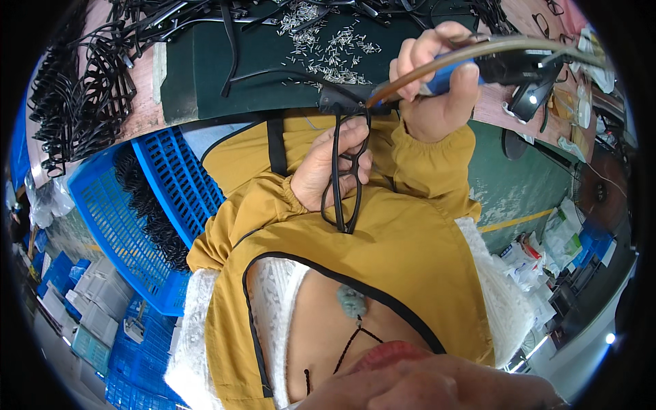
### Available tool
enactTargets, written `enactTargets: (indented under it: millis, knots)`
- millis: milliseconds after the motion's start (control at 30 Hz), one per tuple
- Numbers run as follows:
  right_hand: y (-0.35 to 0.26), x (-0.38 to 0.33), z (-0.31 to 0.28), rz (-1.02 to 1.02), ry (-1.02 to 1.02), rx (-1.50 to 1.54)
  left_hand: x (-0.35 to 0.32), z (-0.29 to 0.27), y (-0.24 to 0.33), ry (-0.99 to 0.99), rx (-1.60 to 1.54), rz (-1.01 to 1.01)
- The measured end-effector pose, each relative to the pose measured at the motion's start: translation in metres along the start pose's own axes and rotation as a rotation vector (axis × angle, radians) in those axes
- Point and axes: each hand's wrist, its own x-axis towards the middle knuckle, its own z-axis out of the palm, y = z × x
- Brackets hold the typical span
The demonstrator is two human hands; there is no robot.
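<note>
My left hand (335, 164) is closed around a black eyeglass frame (335, 188), held over my lap at the table's front edge. One temple arm (273, 72) appears to stretch from the frame's top end across the mat. My right hand (441, 82) grips a blue and black power screwdriver (444, 74), which points left. Its tip end meets the top of the frame near the hinge, though the exact contact is too small to make out. A brown curved hose (451, 56) passes in front of the right fingers and hides part of the tool.
Many tiny silver screw-like pieces (328, 51) are scattered over the dark green mat (198, 65). Black eyeglass parts (85, 89) are heaped at the table's left. Below them stands a blue basket (109, 219) holding more black parts. Plastic bags (526, 263) lie at the right.
</note>
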Motion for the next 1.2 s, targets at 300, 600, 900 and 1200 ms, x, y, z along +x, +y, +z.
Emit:
enactTargets:
  millis: [300,600,900,1200]
  knots:
    - [-0.001,-0.006,0.021,-0.079,0.036,0.040,0.003,-0.009,0.000,-0.102,-0.047,0.000]
    - [0.012,-0.009,0.014,-0.025,-0.029,0.094,0.015,-0.022,-0.002,-0.183,0.024,-0.001]
    - [0.011,0.044,-0.012,-0.111,0.112,0.178,-0.004,-0.017,0.009,-0.114,0.140,0.050]
    - [0.013,0.059,-0.027,0.028,0.253,0.253,-0.021,0.000,0.053,-0.248,0.355,0.750]
